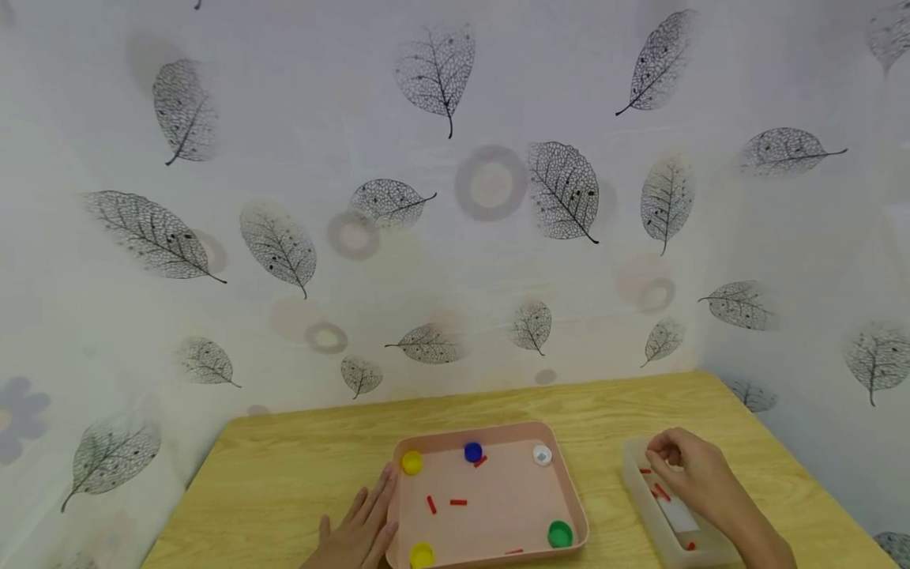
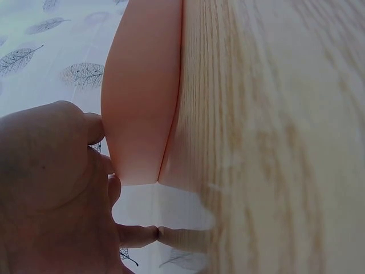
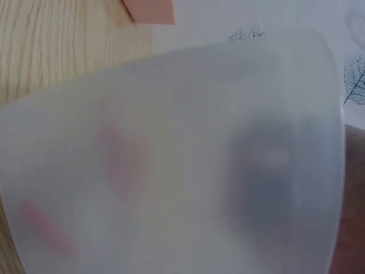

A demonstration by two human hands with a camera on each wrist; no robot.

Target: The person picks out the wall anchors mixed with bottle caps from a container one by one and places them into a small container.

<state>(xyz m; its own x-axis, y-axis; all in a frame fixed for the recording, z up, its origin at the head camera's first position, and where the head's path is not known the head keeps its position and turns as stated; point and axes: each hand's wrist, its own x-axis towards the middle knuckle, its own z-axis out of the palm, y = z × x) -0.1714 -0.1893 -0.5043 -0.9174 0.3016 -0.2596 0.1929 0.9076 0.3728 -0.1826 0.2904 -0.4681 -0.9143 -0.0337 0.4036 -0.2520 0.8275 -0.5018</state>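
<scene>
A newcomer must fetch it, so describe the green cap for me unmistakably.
On the wood-grain table lies a pink tray, by the left hand. Go to its near right corner, toward the translucent box. There sits the green cap, the only green one; the tray's others are a blue cap, a white cap and two yellow caps.

No readable text, brands, numbers or signs in any view.
Head view: wall [image 1: 320, 103] at 12 o'clock has printed leaves, rings and a flower, pattern only. White cup [image 1: 543, 455], at 2 o'clock in the pink tray [image 1: 505, 502], shows a small grey square, too small to tell if marked. White piece [image 1: 681, 518] in the translucent box [image 1: 645, 518], frame's 4-5 o'clock: no legible lettering. Right wrist: box side reads as blur.
</scene>
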